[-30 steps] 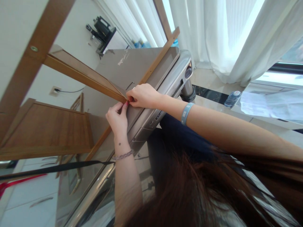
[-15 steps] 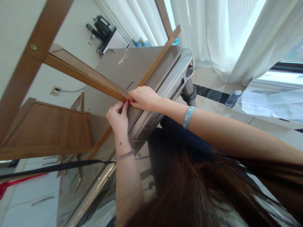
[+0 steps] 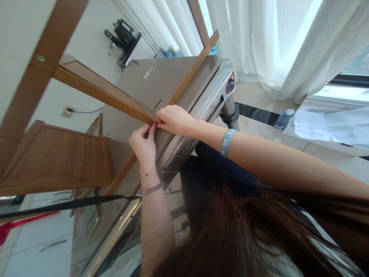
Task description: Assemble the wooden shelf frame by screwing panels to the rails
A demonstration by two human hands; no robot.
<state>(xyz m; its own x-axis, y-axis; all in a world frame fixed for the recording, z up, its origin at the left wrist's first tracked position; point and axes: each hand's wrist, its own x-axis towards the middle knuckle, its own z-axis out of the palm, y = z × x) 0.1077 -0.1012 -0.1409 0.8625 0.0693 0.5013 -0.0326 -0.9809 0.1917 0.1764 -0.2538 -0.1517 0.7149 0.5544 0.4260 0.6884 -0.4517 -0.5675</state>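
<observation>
A wooden frame spans the view, with a flat bar [image 3: 187, 82] lying along the grey tabletop [image 3: 155, 73] and a crosspiece [image 3: 103, 94] meeting it at a joint. At that joint my left hand [image 3: 143, 142] has its thumb and fingers pinched together. My right hand [image 3: 174, 120] is closed right beside it, fingertips nearly touching the left ones. Whatever small thing lies between the fingertips is hidden. A thick upright post [image 3: 40, 61] with a screw head [image 3: 40, 58] rises at the left.
A wooden panel [image 3: 60, 156] stands at the lower left, near a black strap [image 3: 86, 201]. Behind the table, a black kettle [image 3: 123, 32] sits on a stand. White curtains [image 3: 245, 46] hang at the back. A plastic bottle [image 3: 284, 118] is on the right.
Hardly anything differs. Both hands keep their closed grip at the joint, and the right forearm has shifted very slightly left.
</observation>
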